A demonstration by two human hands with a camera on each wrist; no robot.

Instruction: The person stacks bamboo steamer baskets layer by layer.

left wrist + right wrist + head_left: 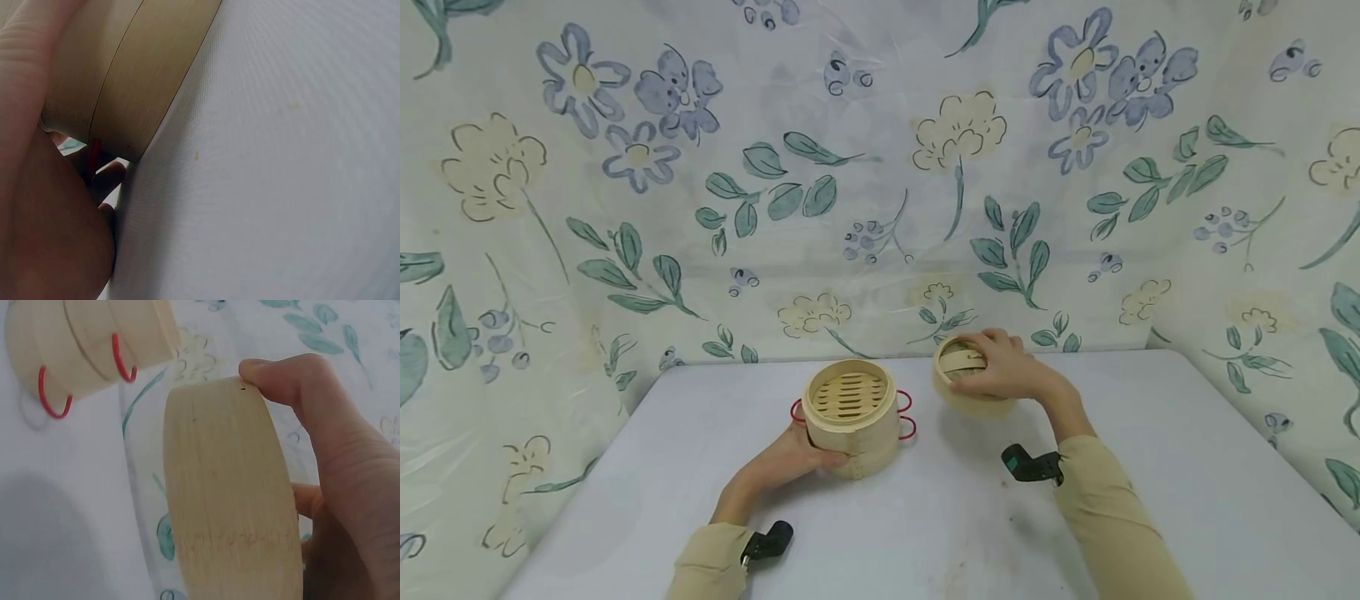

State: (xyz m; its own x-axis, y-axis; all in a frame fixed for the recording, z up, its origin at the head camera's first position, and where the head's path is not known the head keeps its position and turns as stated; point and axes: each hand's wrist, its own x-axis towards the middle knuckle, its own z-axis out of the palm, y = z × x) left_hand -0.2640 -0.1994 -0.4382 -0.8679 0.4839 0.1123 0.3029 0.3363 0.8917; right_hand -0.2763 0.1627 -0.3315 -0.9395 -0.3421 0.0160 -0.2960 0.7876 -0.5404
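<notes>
A round bamboo steamer [853, 442] of two stacked tiers stands on the white table, its slatted top tier uncovered. Red loop handles [55, 394] stick out from its sides. My left hand [793, 458] grips the steamer low on its left side, thumb across the front; in the left wrist view the fingers lie behind it near a red handle [94, 157]. To the right, my right hand [1006, 367] holds the bamboo steamer lid [977, 406] by its rim, tilted above the table. The lid's pale side band [228, 487] fills the middle of the right wrist view.
The white table [947, 517] runs back to a wall hung with a flowered sheet [880, 167]. Black wrist cameras [767, 542] are strapped at both sleeves. Small dark marks dot the tabletop in front of the lid.
</notes>
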